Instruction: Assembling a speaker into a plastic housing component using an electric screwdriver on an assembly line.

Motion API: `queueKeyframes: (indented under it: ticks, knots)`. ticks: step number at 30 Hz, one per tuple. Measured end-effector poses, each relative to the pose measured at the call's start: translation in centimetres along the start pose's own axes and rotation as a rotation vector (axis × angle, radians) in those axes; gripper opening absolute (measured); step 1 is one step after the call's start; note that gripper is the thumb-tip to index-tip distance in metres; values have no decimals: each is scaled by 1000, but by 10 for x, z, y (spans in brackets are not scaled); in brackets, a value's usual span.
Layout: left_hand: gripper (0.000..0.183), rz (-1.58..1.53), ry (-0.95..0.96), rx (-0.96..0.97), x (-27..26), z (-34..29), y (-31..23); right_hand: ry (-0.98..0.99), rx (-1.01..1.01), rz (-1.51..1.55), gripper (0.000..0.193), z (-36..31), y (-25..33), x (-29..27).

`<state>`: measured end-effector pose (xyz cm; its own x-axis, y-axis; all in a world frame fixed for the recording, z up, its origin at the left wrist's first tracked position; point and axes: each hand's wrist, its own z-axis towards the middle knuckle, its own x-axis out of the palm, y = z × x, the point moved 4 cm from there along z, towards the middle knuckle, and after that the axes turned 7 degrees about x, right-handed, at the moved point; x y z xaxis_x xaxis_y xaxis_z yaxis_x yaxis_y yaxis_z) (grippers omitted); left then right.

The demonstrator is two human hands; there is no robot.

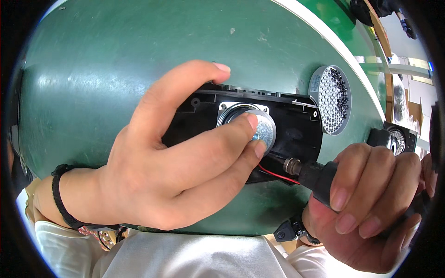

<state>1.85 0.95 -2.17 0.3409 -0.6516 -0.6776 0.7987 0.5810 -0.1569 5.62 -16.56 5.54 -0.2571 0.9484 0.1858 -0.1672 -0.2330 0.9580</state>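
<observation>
I judge step as fastening speaker [267,129] into black housing [296,132]; next move calls for steady screwdriver [318,178] alignment. Speaker mid-scene, under left hand's [150,169] fingertips, two pressing it, slightly apart. Right hand [371,199] clamped round screwdriver, near right; tip contact, can't tell.

Speaker [267,126] on housing [299,134] (both on table [139,41]); screw tray [316,87] right.

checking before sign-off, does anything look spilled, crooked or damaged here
Only pale scuffs stand out, breaking the glossy green tabletop beyond the black plastic housing; probably ordinary wear. Small dark screws bunch along one side of the round grey perforated tray, none visibly spilled.
</observation>
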Motion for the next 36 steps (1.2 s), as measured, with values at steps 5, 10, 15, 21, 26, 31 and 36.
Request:
queueKeyframes:
  ticks: [5, 10, 15, 21, 26, 31, 36]
  knots:
    - [30, 22, -71, 25, 4, -3, -2, 46, -33, -26, 17, 0, -2, -1]
    - [27, 7, -77, 32, 2, -1, -4, 165, -116, -80, 20, -3, -5, 2]
    - [27, -16, -79, 48, 4, -2, -4, 177, -138, -49, 21, -3, -8, 2]
    - [36, -58, -19, 15, -2, 2, -4, 277, -176, -49, 21, 3, -8, 1]
    - [47, -78, 39, -25, -4, 0, -5, 453, -106, -60, 27, 9, -14, -6]
    - [53, -98, 91, -37, -9, 6, -5, 441, -23, -53, 33, 15, 15, -13]
    - [57, -97, 217, -66, -13, 6, -6, -27, -249, 49, 31, 28, 62, -76]
